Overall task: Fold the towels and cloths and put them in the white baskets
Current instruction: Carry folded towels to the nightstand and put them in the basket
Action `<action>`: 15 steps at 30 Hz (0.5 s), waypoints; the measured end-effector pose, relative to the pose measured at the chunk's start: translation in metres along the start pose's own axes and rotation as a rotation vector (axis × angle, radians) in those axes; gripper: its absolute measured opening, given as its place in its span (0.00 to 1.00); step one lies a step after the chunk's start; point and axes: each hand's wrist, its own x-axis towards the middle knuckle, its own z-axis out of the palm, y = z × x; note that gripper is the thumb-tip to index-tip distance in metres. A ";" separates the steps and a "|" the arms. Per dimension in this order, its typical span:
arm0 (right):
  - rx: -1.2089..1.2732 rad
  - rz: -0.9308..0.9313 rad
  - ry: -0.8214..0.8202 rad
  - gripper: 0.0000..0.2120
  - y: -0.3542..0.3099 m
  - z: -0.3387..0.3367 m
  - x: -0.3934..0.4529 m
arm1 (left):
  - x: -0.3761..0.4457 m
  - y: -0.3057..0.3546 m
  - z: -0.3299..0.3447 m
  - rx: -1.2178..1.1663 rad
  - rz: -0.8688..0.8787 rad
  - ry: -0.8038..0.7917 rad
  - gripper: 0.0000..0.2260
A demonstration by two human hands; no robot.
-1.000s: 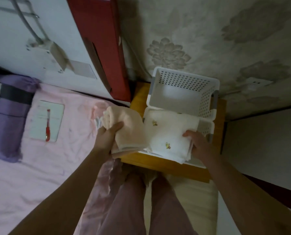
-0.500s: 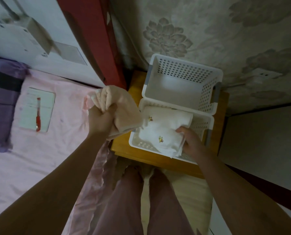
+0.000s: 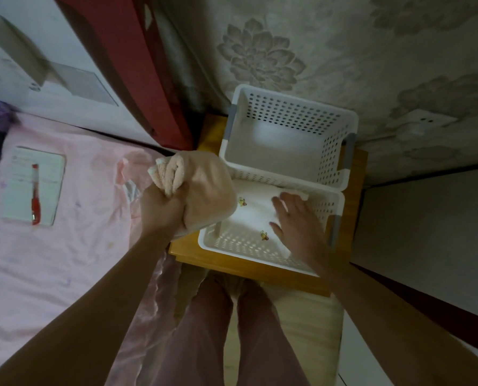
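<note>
Two white perforated baskets stand on a small wooden table. In the near basket lies a folded white cloth with small yellow motifs. My right hand rests flat on that cloth, fingers spread. The far basket holds nothing. My left hand grips a folded peach towel, held over the near basket's left rim.
A bed with a pink sheet fills the left side; a white card with a red pen lies on it. A red panel leans by the floral wall. My legs are below the table.
My right hand lowered the white cloth into the near basket and now lies flat on it. My left hand lifted the peach towel slightly, still gripping it.
</note>
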 end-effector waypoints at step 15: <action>0.018 -0.177 -0.592 0.61 0.030 0.028 0.009 | 0.008 -0.016 0.019 0.015 -0.057 -0.031 0.08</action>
